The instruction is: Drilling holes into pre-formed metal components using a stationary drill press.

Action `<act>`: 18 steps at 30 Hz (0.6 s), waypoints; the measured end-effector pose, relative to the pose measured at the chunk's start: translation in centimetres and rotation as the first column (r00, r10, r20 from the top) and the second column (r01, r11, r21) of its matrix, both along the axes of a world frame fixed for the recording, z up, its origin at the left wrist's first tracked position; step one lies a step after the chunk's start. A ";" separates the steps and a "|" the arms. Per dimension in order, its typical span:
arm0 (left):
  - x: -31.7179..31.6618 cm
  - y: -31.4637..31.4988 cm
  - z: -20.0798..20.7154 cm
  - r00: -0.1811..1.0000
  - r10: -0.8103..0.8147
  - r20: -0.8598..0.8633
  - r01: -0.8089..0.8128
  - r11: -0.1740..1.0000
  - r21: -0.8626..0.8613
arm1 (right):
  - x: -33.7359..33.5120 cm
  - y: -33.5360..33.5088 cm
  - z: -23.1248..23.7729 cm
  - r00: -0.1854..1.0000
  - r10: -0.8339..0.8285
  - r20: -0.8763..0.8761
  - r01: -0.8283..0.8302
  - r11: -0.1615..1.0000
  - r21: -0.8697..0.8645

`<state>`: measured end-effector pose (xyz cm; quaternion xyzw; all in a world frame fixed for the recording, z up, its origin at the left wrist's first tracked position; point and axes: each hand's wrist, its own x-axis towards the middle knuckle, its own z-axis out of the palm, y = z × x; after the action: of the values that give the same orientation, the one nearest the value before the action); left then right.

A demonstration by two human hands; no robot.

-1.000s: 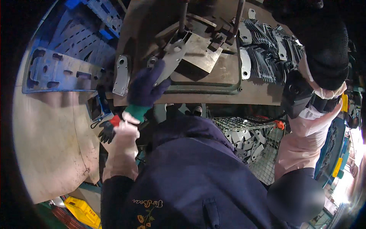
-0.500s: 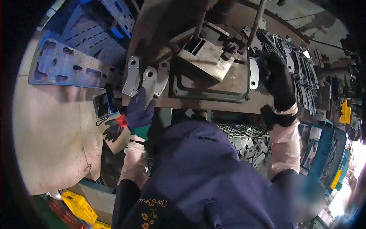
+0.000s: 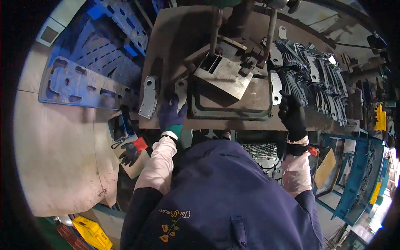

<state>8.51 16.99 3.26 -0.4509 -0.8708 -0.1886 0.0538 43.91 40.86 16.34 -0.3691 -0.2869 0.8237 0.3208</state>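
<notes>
My left hand (image 3: 171,114), in a purple-blue glove with a green cuff, reaches onto the table with its fingers spread. Its fingertips rest over the near end of a flat grey metal plate (image 3: 181,88) with a round hole. To the left of that hand lies another such plate (image 3: 148,98). My right hand (image 3: 292,114), black-gloved, is at the table's front right, its fingers loosely bent and apart. Beside its fingertips is a third grey plate (image 3: 276,88), at the edge of the press base (image 3: 229,113). I see nothing held in that hand.
A metal block (image 3: 225,77) sits on the press base between two upright posts. Rows of stacked plates (image 3: 316,79) fill the table's right side. Blue plastic pallets (image 3: 83,85) stand at left. A loose black-and-red glove (image 3: 132,152) lies below, with a blue rack (image 3: 354,175) at right.
My right hand has drawn back toward me from the stacked plates. The middle plate under my left hand is no longer seen there; that hand has shifted right, over the neighbouring plate.
</notes>
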 end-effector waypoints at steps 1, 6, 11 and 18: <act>-0.2 -0.2 -1.0 1.000 0.004 0.014 -0.003 1.000 -0.011 | 0.1 -0.1 0.0 1.000 0.006 0.025 -0.007 0.998 0.057; -0.5 0.0 -1.1 0.998 -0.036 0.053 0.041 0.994 -0.102 | 2.8 0.6 -1.6 1.000 -0.012 -0.018 0.013 0.998 0.054; -0.4 -0.5 -4.5 0.996 0.052 0.075 -0.035 0.976 -0.214 | 8.4 3.0 -9.6 0.972 -0.173 0.158 0.090 0.898 0.430; -0.4 0.6 -2.4 0.995 0.034 0.097 0.004 0.931 -0.364 | 15.7 9.6 -19.2 0.484 -0.286 0.827 -0.533 0.653 0.538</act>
<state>8.12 17.57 0.87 -0.4360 -0.8957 -0.0464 -0.0735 59.65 50.50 -2.88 -0.5383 -0.7452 0.3484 0.1833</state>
